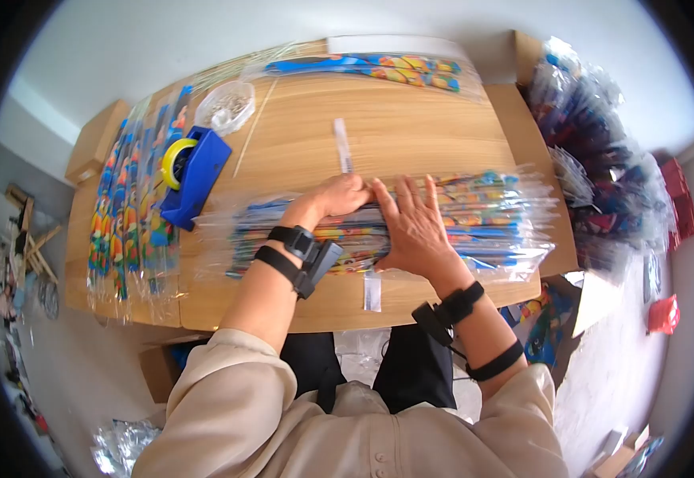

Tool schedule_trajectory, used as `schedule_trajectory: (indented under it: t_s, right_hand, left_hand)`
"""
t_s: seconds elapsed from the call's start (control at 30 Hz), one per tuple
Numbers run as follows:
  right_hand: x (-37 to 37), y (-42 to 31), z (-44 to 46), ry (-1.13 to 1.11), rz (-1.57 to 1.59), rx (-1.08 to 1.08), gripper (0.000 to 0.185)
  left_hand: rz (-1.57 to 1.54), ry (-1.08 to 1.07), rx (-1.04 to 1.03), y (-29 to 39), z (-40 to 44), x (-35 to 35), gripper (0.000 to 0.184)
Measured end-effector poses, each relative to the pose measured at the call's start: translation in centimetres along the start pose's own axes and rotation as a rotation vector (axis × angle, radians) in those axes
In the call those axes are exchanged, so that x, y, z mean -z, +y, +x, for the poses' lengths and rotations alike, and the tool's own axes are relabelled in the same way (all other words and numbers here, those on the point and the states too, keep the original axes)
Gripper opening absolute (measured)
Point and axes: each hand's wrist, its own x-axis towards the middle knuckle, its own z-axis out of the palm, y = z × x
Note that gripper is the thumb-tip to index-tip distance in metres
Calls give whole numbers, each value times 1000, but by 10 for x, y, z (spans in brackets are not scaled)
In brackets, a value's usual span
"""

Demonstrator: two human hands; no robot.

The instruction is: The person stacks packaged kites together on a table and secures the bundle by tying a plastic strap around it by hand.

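A thick stack of long, clear plastic packets (482, 227) with colourful printed contents lies across the table in front of me. My left hand (337, 197) rests on the stack's far side, its fingers curled in against the packets. Spread flat on top, my right hand (415, 231) presses the middle of the stack, thumb toward the near edge. Beneath the stack runs a pale strip (341, 143); one end shows beyond it and the other sticks out at the near side. Its middle is hidden under the packets.
A blue tape dispenser (203, 175) with yellow-cored tape stands at left, beside more packets (132, 199). Behind it sits a clear round tub (226, 107). Printed packets (371, 68) lie along the back of the wooden table (299, 111). Bagged goods (594, 151) crowd the right.
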Motion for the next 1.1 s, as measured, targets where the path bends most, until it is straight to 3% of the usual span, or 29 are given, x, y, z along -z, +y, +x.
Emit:
schedule_trajectory:
  t_s: [0.1,0.13,0.2,0.23,0.3,0.33,0.4,0.57,0.6,0.67,0.77,0.93,1.0,1.1]
  right_hand:
    - [4,5,8,-177,52,3,123]
    - [0,7,7,-95,14,49,119]
    - [-6,10,7,-124,0,46,118]
    - [-7,11,8,-153,-8,55,117]
    - [-8,13,8,-142,-5,63,113]
    - [-9,14,9,-129,15,72,111]
    - [-13,15,7,-117,35,85,110]
    - [-12,13,5,-33,60,90,107]
    - [-5,12,9,-139,98,62,112]
    - [0,13,6,-138,39,106,116]
    - [7,18,-1,-203,-90,157,126]
    - [-2,27,3,-93,-69,175,122]
    - [-3,27,7,-235,-36,32,112]
    - [-4,22,1,-191,-83,27,100]
  left_hand:
    - [76,-83,-71,4,1,6,38]
    - [75,-92,-84,10,-3,8,38]
    - [-35,-41,-81,19,-20,6,53]
    - [-5,-32,-122,21,-29,4,75]
    - [321,-14,-101,45,-47,-2,98]
    - [323,-17,-102,59,-55,-8,98]
    - [637,85,69,79,-65,-20,109]
    - [652,247,55,73,-62,-37,102]
    - [637,188,62,75,-59,-33,97]
    - [625,148,34,71,-56,-30,78]
    - [660,148,-3,65,-54,-30,73]
    - [645,179,-6,60,-54,-33,87]
    - [674,235,-3,58,-56,-37,90]
    - [778,268,2,63,-57,-41,92]
